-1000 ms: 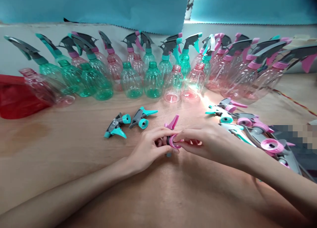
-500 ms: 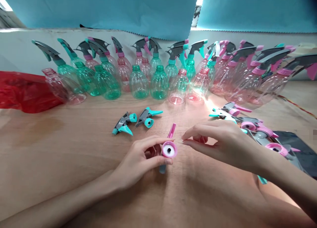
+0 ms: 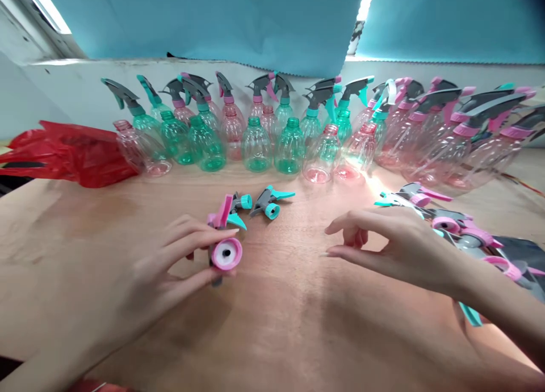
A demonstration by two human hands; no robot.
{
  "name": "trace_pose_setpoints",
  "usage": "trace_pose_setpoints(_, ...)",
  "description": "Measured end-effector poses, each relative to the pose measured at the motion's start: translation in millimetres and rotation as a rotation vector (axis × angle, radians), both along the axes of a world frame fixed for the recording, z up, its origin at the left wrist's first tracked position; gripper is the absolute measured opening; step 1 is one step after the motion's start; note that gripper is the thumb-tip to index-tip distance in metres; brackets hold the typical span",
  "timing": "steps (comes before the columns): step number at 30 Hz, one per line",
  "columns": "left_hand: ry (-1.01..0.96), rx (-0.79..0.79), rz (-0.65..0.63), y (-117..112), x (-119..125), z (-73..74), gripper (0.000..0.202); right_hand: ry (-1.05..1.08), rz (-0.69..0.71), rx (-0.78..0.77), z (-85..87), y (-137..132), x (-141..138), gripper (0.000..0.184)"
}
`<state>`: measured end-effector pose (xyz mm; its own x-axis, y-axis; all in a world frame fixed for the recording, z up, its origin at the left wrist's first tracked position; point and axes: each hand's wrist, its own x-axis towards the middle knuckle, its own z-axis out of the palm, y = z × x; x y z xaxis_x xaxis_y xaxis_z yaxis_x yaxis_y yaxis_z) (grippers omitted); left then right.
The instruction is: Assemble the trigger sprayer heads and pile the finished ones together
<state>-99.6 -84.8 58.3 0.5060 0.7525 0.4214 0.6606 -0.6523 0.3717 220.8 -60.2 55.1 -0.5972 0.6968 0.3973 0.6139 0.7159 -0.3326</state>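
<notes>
My left hand (image 3: 170, 261) grips a pink and grey spray trigger head (image 3: 223, 247), its round pink collar facing me. It hovers over the wooden table (image 3: 276, 324), just in front of two teal and grey trigger heads (image 3: 266, 201) lying there. My right hand (image 3: 395, 244) is held apart to the right, thumb and fingers loosely curved and spread, with nothing in it. A pile of pink and teal trigger heads (image 3: 460, 227) lies just beyond my right hand.
Rows of green and pink clear spray bottles (image 3: 272, 137) stand along the back of the table, many with triggers fitted. A red plastic bag (image 3: 68, 154) lies at the back left. A dark flat object (image 3: 523, 256) sits at the right edge.
My right hand let go of the pink trigger head and drew back to the right. My left hand carried it leftward toward the teal trigger heads. The camera view shifted left.
</notes>
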Motion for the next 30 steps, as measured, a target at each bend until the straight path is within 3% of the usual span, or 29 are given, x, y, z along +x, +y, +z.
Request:
trace_pose_setpoints(4,0.085,0.11,0.006,18.5,1.6,-1.9,0.027,-0.018,-0.018,-0.029,1.2,-0.6,-1.8,0.02)
trace_pose_setpoints(9,0.212,0.164,0.013,58.5,7.5,-13.2,0.031,-0.043,-0.033,-0.1,4.1,-1.6,-0.6,0.023)
trace_pose_setpoints(12,0.262,0.155,-0.034,70.4,11.9,-17.9,0.029,-0.074,-0.038,-0.107,4.9,-0.9,1.9,0.023)
trace_pose_setpoints(17,0.333,0.163,-0.225,48.9,29.0,-20.1,0.027,-0.13,-0.066,-0.125,3.1,1.9,7.1,0.023)
trace_pose_setpoints(20,0.4,0.179,-0.261,33.9,38.2,-26.0,0.03,-0.147,-0.081,-0.134,2.1,2.5,8.1,0.023)
trace_pose_setpoints(25,0.516,0.154,-0.175,35.5,40.2,-33.9,0.03,-0.206,-0.095,-0.185,1.6,3.0,9.0,0.025)
trace_pose_setpoints(30,0.604,0.128,-0.082,37.2,38.6,-25.6,0.026,-0.232,-0.121,-0.254,4.9,4.0,17.9,0.033)
